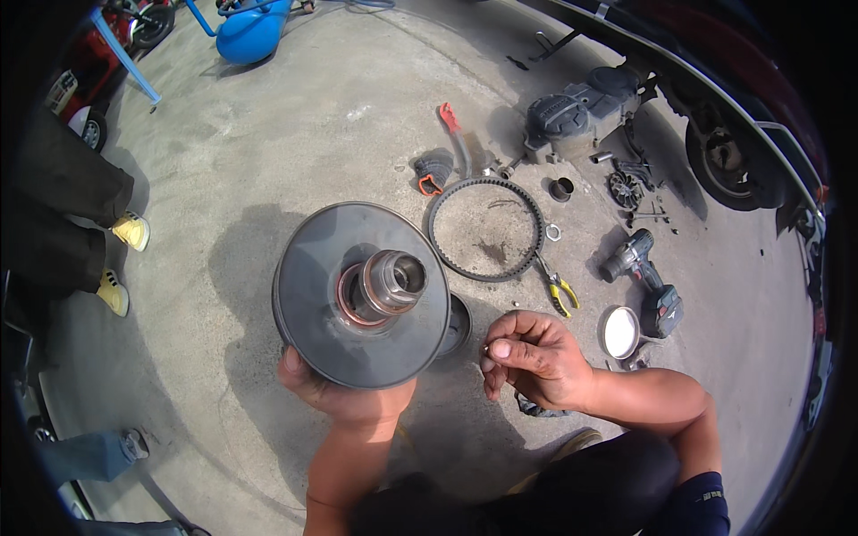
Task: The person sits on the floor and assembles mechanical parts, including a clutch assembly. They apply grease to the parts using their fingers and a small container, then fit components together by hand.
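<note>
My left hand grips a grey metal pulley disc by its lower edge, holding it raised and tilted. From its middle a shiny hub sleeve stands up, with a reddish ring round its base. To the right of the disc, my right hand is closed in a pinch between thumb and forefinger. Only a tiny metal piece shows at the fingertips, too small to tell its kind. Partly hidden behind the disc is a dark round dish on the ground.
Ahead lie a toothed drive belt, yellow-handled pliers, a cordless impact wrench, a white-filled round tin and a dark engine cover. A scooter wheel is at right. Another person's yellow shoes are at left.
</note>
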The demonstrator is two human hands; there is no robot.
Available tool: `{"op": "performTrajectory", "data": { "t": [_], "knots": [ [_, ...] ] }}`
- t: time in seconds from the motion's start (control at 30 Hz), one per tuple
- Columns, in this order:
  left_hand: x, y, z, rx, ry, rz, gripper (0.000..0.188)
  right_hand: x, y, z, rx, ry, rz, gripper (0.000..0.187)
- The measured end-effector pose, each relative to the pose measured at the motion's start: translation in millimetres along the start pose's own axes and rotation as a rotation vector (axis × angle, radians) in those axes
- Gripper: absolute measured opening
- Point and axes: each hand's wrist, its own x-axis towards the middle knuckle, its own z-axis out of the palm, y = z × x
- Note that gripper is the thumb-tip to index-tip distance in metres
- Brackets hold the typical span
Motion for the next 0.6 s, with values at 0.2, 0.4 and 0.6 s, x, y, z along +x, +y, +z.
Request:
{"op": "performTrajectory", "data": {
  "t": [0.2, 0.4, 0.6],
  "knots": [
    [10.9, 9.4, 39.5, -0.035, 0.04, 0.207, 0.083, 29.9, 4.4, 59.9, -0.284, 0.003, -0.191, 0.015],
    [3.8, 24.6, 32.1, -0.118, 0.04, 0.222, 0.08, 35.1, 18.9, 93.8, -0.446, -0.017, -0.138, 0.013],
    [1.5, 31.8, 34.6, -0.152, 0.1, 0.252, 0.078, 37.4, 11.9, 98.0, -0.998, -0.253, -0.5, 0.007]
  ]
}}
